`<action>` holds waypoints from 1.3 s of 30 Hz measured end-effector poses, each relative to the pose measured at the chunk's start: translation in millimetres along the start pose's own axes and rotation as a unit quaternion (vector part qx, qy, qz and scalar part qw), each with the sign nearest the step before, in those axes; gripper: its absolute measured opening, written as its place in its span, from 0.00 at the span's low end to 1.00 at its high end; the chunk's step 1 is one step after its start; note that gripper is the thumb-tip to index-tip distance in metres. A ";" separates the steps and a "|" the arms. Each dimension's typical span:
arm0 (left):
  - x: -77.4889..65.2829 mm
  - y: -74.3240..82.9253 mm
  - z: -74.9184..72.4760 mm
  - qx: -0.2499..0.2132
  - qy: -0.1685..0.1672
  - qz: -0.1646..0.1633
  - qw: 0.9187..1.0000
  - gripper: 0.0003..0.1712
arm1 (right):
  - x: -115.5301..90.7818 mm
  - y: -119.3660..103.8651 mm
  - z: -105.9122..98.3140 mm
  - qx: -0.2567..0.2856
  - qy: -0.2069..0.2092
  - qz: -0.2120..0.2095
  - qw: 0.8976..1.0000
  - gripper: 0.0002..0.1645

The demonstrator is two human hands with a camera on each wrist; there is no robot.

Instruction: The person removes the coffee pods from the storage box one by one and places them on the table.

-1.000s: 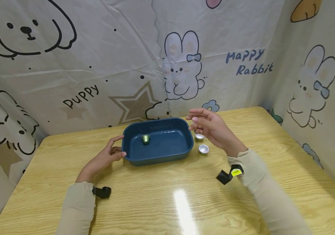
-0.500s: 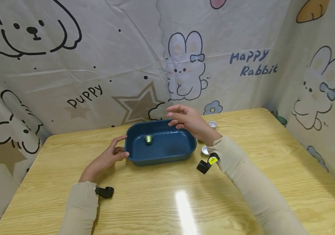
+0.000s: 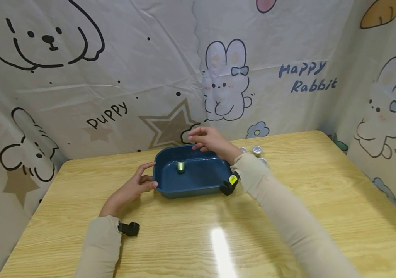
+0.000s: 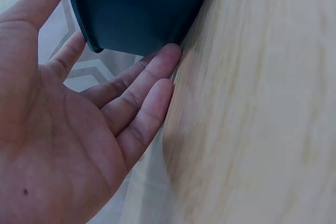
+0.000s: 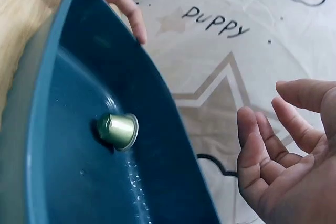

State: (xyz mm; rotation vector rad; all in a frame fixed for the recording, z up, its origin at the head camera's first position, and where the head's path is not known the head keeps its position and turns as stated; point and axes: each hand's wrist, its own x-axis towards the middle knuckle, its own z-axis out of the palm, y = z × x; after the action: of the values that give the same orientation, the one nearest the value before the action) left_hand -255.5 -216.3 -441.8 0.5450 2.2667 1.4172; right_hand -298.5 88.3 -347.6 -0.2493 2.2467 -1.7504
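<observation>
A dark blue rectangular bin [image 3: 191, 192] stands on the table, with one green coffee capsule [image 3: 181, 167] lying on its side inside. My left hand [image 3: 131, 192] is at the bin's left end, its fingertips touching the outside wall and rim. In the left wrist view its lower fingers [image 4: 149, 108] are fairly straight against the wall near the tabletop. Over the bin's back right part hovers my right hand [image 3: 213, 142], fingers loosely bent. Nothing shows between those fingers in the right wrist view [image 5: 283, 150].
Several more coffee capsules [image 3: 257, 150] with silver lids stand right of the bin, partly hidden behind my right forearm. The wooden table [image 3: 170, 239] ends at a cloth backdrop [image 3: 163, 77] printed with cartoon animals, close behind the bin.
My right hand has moved left from beside the capsules to above the bin's back right part. The left hand stays at the bin's left end. The head view has shifted slightly left.
</observation>
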 end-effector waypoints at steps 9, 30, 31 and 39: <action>-0.3 0.4 0.6 0.000 0.001 -0.004 1.000 0.42 | 19.4 12.5 5.4 0.010 -0.020 0.018 1.000 0.22; 0.6 2.5 1.9 -0.003 0.002 -0.010 1.000 0.42 | 38.5 27.2 30.8 -0.122 -0.130 0.039 0.983 0.22; 0.8 2.1 1.8 -0.005 0.000 -0.008 1.000 0.42 | 39.3 27.2 31.4 -0.125 -0.134 0.040 0.982 0.22; 0.3 2.2 1.1 0.003 0.004 -0.017 1.000 0.42 | 40.9 26.1 31.8 -0.128 -0.140 0.051 0.980 0.21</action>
State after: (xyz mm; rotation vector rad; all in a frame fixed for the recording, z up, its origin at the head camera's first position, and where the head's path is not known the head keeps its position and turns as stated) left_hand -254.9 -214.4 -440.2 0.5003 2.2760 1.3982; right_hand -326.0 53.2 -384.7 -0.3995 2.2275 -1.2826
